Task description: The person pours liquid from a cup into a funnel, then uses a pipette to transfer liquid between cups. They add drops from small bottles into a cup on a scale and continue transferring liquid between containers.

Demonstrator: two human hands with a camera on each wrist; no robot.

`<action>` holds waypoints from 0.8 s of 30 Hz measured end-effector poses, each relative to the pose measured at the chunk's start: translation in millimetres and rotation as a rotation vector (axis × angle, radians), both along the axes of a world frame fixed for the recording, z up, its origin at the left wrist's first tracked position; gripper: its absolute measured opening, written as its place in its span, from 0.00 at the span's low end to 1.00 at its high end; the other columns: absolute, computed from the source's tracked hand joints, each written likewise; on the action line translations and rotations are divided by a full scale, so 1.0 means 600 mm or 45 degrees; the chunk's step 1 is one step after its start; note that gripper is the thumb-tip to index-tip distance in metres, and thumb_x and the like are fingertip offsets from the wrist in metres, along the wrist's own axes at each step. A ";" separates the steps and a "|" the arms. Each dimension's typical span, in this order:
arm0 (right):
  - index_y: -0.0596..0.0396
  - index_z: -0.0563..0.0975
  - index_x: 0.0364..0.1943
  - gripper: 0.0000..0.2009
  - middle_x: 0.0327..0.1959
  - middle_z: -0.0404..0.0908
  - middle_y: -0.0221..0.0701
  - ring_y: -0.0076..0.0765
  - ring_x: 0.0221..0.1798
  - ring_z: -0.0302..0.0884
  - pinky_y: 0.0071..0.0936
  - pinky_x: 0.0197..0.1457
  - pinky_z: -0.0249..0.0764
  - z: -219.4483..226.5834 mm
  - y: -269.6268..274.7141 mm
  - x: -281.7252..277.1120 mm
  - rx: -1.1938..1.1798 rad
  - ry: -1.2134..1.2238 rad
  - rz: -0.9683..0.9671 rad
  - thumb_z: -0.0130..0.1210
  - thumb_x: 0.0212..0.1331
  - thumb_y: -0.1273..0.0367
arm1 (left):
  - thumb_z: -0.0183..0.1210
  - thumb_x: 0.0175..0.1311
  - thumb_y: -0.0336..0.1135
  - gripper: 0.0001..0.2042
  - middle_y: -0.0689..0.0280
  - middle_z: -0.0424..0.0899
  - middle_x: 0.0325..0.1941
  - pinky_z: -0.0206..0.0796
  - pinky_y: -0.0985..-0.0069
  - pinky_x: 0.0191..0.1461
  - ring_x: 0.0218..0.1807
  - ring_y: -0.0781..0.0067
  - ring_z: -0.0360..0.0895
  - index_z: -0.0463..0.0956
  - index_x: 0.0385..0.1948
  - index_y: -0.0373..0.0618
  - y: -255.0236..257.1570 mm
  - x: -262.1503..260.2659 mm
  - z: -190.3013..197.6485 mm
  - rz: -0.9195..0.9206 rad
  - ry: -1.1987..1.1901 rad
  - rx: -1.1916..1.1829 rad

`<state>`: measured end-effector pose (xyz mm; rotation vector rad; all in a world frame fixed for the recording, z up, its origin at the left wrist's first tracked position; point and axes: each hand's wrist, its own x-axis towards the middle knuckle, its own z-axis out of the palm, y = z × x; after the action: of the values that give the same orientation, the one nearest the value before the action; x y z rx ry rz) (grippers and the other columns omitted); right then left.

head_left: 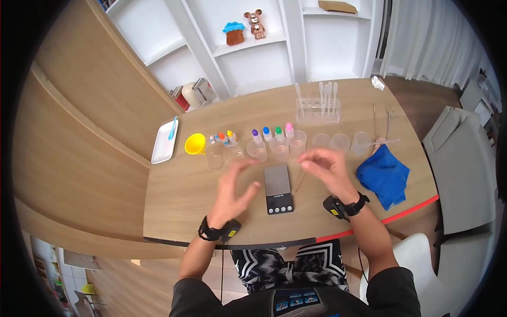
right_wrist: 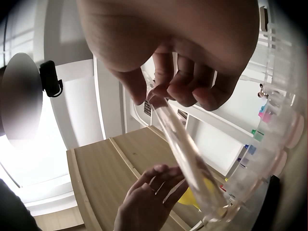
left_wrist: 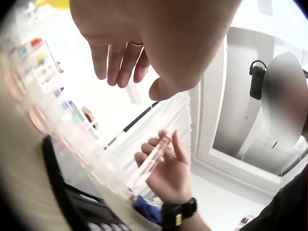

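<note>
My right hand pinches the upper end of a clear test tube between thumb and fingers. The tube hangs tilted over the table, just right of a black digital scale. In the left wrist view its glass looks faintly pink, and the right wrist view shows its rounded lower end. My left hand hovers left of the scale with thumb and fingers apart, holding nothing. Behind the hands stands a row of clear plastic cups. Dropper bottles with purple, blue, green and pink caps stand right behind them.
A rack with several plastic pipettes stands at the back. A yellow funnel and a white tray lie at the left. On the right are a crumpled blue cloth and thin rods. The table's front edge has red tape.
</note>
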<state>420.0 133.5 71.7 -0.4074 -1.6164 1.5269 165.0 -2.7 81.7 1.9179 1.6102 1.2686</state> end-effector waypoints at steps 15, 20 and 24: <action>0.58 0.85 0.52 0.14 0.35 0.81 0.24 0.22 0.40 0.79 0.25 0.45 0.75 0.014 -0.015 -0.007 0.073 -0.216 0.379 0.70 0.62 0.75 | 0.52 0.82 0.30 0.07 0.69 0.79 0.39 0.72 0.75 0.49 0.40 0.77 0.77 0.76 0.48 0.38 0.036 0.032 -0.058 -0.706 -0.782 -0.556; 0.57 0.86 0.46 0.09 0.34 0.84 0.26 0.21 0.35 0.76 0.24 0.40 0.73 0.009 -0.010 -0.011 0.239 -0.311 0.243 0.69 0.63 0.75 | 0.58 0.79 0.36 0.07 0.76 0.72 0.34 0.58 0.82 0.36 0.33 0.86 0.67 0.77 0.43 0.43 0.037 -0.017 -0.094 -0.590 -1.106 -0.493; 0.57 0.87 0.40 0.04 0.33 0.85 0.26 0.21 0.33 0.75 0.24 0.39 0.72 0.001 -0.006 -0.013 0.217 -0.349 0.204 0.68 0.63 0.76 | 0.59 0.75 0.33 0.08 0.72 0.69 0.30 0.50 0.79 0.32 0.29 0.82 0.60 0.71 0.34 0.44 0.029 -0.028 -0.100 -0.439 -1.181 -0.455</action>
<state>412.2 129.7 72.5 -0.4149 -2.0190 1.4843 148.3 14.7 21.6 1.0509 0.8883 1.3072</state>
